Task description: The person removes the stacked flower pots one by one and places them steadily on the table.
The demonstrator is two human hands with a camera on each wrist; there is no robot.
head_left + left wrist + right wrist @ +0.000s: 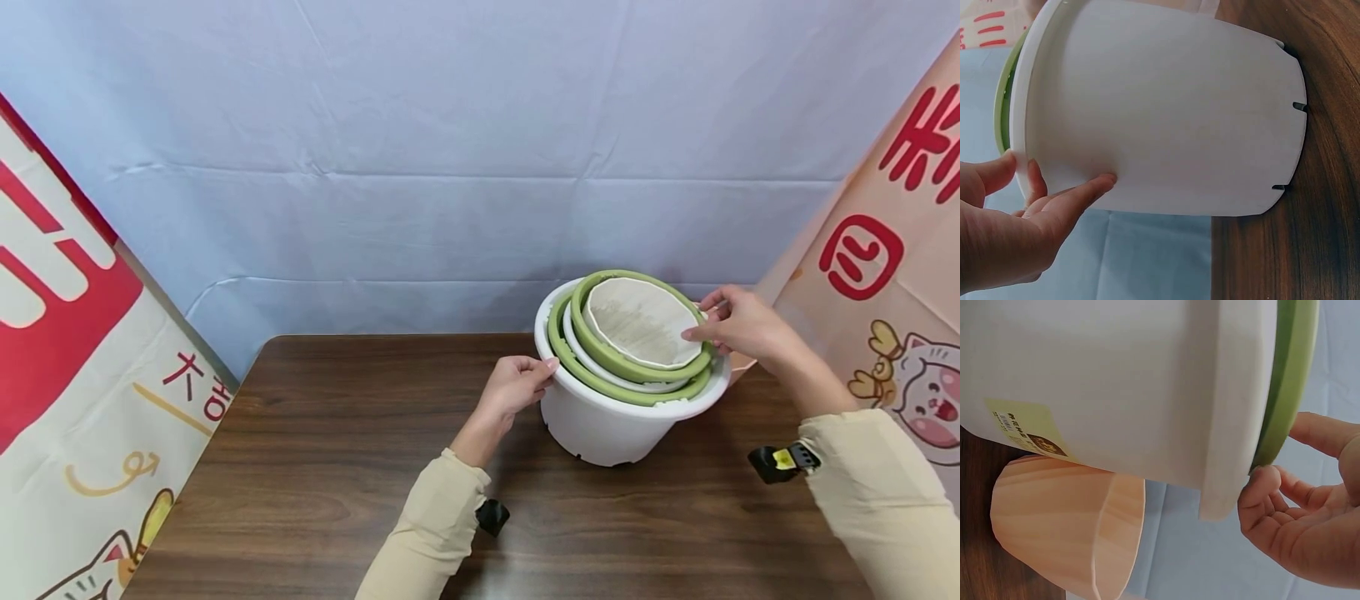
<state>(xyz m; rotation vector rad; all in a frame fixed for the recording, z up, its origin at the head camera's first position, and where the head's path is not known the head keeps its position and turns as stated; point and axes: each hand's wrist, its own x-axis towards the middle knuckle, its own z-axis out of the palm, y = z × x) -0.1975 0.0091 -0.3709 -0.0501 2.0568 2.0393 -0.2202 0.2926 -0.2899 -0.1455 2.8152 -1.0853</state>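
The tabletop [337,442] is dark brown with a streaked wood grain and a faint sheen towards the front. Its back left corner is rounded; from there the left edge slants outward to the bottom of the head view, and the back edge runs straight to the right. A large white flowerpot [607,429] stands on it near the back edge, towards the right, with small notches around its base. Just beside that, near the back right corner, stands a smaller peach fluted flowerpot [1054,512].
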